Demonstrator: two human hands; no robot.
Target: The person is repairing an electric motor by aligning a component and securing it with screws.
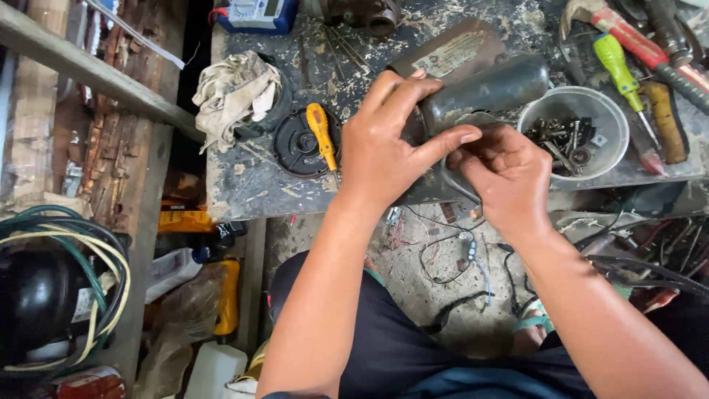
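Nearest me: my knees in dark shorts, and on the dirt floor betw. my feet a tangle of thin black wires (450, 255).

At the near edge of the workbench (244, 185), both my hands are on a dark metal cylinder (487, 92), prob. a motor housing, lying on its side and running from the near edge toward the far right. My left hand (388, 144) is wrapped over its near-left end, fingers spread across the top, thumb pointing right. My right hand (506, 177) is bunched at the cylinder's near end, fingers curled together, pinching something small at the rim; can't tell what. Left thumb tip touches my right fingers.

Just left of my left hand: a yellow-handled screwdriver (321, 133) lying across a round black disc (299, 144). Further left, near the bench's left edge, a crumpled dirty rag (236, 92).

Right of the cylinder, just beside it: a clear plastic bowl (602, 107) w/ screws and small metal bits inside. Beyond that, toward the far right corner: a green-handled screwdriver (617, 63), a red-handled tool (631, 41) and a brown-handled one (665, 118).

Far edge, left part: a blue meter (258, 15).
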